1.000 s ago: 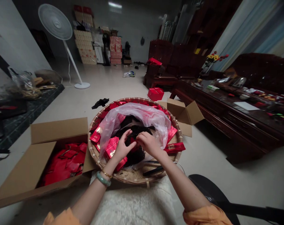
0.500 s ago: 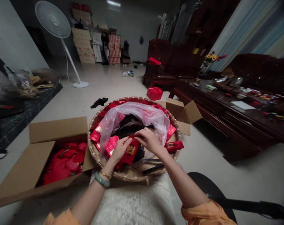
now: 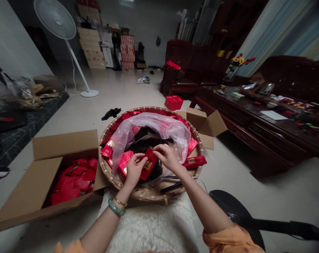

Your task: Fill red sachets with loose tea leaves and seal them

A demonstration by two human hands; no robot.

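Note:
A small red packet with gold print [image 3: 149,164] is held up between my two hands. My left hand [image 3: 135,169] pinches its left edge, while my right hand [image 3: 167,157] grips its top corner with thumb and fingertips. Beneath them a clear plastic bag [image 3: 155,121] lies open, filled with dark, loose, dried-looking leaves [image 3: 140,144]. The bag rests in a round woven bamboo basket [image 3: 146,198]. Several more red packets [image 3: 125,161] lie around the bag, and another packet [image 3: 194,161] rests on the right rim. Dark stick-like tools [image 3: 172,186] lie at the basket's front right.
On the left stands an open cardboard box [image 3: 25,186] of red packets. Another open box [image 3: 213,124] and a red box [image 3: 173,102] sit behind the basket's right side. A white fan [image 3: 89,93], a dark wooden table [image 3: 233,121] and a black round base [image 3: 227,207] surround me.
The red packet has tilted and risen slightly, and its lower end has swung. My left hand has shifted a little down its left edge. The whole view has moved slightly.

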